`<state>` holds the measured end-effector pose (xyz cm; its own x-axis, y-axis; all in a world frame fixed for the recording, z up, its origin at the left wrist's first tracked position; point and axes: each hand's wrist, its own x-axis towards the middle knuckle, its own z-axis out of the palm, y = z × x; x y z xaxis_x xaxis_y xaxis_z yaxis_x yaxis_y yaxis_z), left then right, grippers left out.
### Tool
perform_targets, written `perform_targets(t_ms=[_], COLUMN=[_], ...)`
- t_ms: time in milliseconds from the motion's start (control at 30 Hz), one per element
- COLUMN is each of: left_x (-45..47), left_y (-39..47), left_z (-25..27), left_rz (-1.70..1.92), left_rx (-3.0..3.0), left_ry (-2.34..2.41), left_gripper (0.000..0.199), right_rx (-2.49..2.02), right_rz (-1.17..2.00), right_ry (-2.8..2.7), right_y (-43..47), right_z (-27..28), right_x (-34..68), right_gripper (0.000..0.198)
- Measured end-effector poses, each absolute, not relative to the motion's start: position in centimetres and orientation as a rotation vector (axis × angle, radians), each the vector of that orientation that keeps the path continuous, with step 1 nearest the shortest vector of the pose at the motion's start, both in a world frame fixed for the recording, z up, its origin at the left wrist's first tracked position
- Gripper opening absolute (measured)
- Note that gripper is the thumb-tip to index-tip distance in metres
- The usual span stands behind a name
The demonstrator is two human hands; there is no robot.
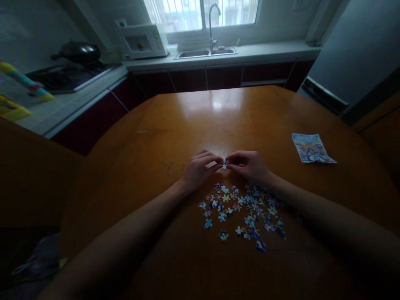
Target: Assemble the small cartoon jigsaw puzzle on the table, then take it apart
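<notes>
Between my two hands, just over the middle of the table, is a small jigsaw puzzle piece (224, 164), pale and bluish; whether it is one piece or two joined I cannot tell. My left hand (201, 167) pinches its left side between thumb and fingers. On the other side, the thumb and forefinger of my right hand (248, 166) grip its right edge. A loose spread of many puzzle pieces (222, 216), mostly blue and white with some yellow and red, lies on the near side of my hands. My right forearm hides a few at the right.
The wooden table (150, 150) has rounded edges. A creased, colourful picture sheet (313, 148) lies to the right. Beyond are a counter with a sink (192, 54), a microwave (143, 41), and a dark pan (79, 52) on the stove at the left.
</notes>
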<state>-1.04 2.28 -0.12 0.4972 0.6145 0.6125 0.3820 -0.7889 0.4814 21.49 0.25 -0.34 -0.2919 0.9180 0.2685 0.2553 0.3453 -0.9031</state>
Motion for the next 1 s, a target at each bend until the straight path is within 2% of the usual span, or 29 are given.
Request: perform_targets(t_ms=[167, 600, 1000], left_x=[-0.98, -0.99, -1.08], left_y=[2.37, 2.44, 2.93], left_z=[-0.23, -0.29, -0.91], left_rz=[1.178, 1.097, 1.108], left_rx=[2.484, 2.488, 2.407], left_ry=[0.797, 0.833, 0.977], left_gripper=[0.013, 0.012, 0.014], right_rx=[-1.014, -0.985, -1.197], right_rz=[0.789, 0.698, 0.569], right_ry=[-1.904, -2.007, -2.056], right_y=[0.08, 0.28, 0.73], right_z=[0.07, -0.24, -0.69], right_x=[21.55, 21.8, 22.45], right_gripper=[0.012, 0.012, 0.008])
